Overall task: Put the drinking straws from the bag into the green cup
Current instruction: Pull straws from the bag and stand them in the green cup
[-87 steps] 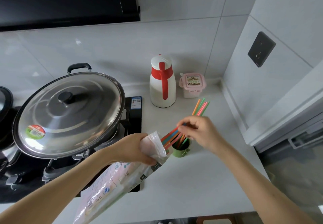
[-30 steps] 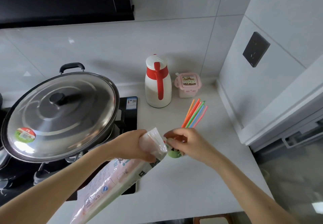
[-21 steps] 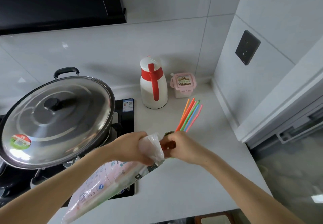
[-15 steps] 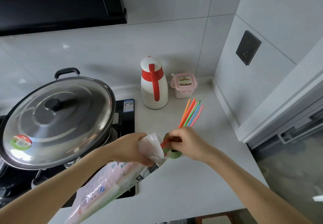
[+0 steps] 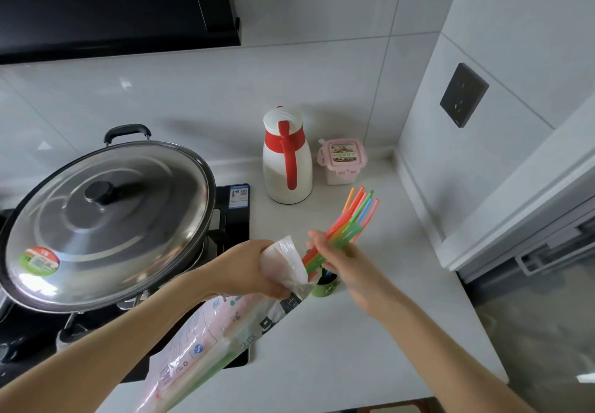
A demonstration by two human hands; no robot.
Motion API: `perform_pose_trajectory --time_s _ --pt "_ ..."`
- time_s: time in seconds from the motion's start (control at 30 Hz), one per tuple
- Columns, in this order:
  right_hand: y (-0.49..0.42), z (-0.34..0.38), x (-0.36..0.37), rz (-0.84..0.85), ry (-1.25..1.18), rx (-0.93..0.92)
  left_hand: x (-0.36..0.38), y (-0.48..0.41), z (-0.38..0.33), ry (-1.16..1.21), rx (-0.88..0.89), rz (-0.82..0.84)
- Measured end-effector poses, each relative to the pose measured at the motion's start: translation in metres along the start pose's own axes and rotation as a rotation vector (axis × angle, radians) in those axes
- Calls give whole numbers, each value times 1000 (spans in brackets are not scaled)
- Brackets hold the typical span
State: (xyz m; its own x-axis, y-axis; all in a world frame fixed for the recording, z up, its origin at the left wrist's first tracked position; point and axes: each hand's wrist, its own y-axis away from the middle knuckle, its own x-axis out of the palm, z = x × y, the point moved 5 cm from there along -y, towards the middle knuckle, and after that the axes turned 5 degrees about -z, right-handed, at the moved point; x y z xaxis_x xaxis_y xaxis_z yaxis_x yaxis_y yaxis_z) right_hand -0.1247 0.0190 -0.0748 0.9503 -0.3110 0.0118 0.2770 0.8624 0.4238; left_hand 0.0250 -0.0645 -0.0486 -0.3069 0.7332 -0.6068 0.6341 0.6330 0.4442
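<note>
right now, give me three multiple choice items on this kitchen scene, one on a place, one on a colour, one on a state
1. Where does the small green cup stand?
A. on the black stove
B. on the white counter, beside the mouth of the plastic bag
C. behind the white jug

2. What colour is the handle of the white thermos jug?
A. blue
B. black
C. red

3. What is the left hand doing?
A. gripping the plastic straw bag near its mouth
B. lifting the steel lid
C. resting flat on the counter

Answers:
1 B: the cup sits on the white counter, just right of the bag mouth.
2 C: a red strap handle runs down the jug's front.
3 A: its fingers close around the bag's neck, while the right hand holds the bundle of coloured drinking straws.
</note>
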Motion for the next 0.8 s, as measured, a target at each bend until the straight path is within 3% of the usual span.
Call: perform_pose_trajectory --time_s 0.17,0.3,0.4,0.57,0.8 --pt "-16 9 -2 -200 -617 -25 5 -4 4 -42 0 -14" --pt "-20 57 -69 -465 -934 -280 5 -1 20 -73 -20 -26" --pt "-10 84 -93 -589 -846 -440 6 0 31 -120 -49 -33" --pt "-40 61 -39 -428 -424 -482 8 4 39 -140 -103 -35" --pt "-69 -1 -13 -277 24 -358 12 7 47 -137 -142 -9"
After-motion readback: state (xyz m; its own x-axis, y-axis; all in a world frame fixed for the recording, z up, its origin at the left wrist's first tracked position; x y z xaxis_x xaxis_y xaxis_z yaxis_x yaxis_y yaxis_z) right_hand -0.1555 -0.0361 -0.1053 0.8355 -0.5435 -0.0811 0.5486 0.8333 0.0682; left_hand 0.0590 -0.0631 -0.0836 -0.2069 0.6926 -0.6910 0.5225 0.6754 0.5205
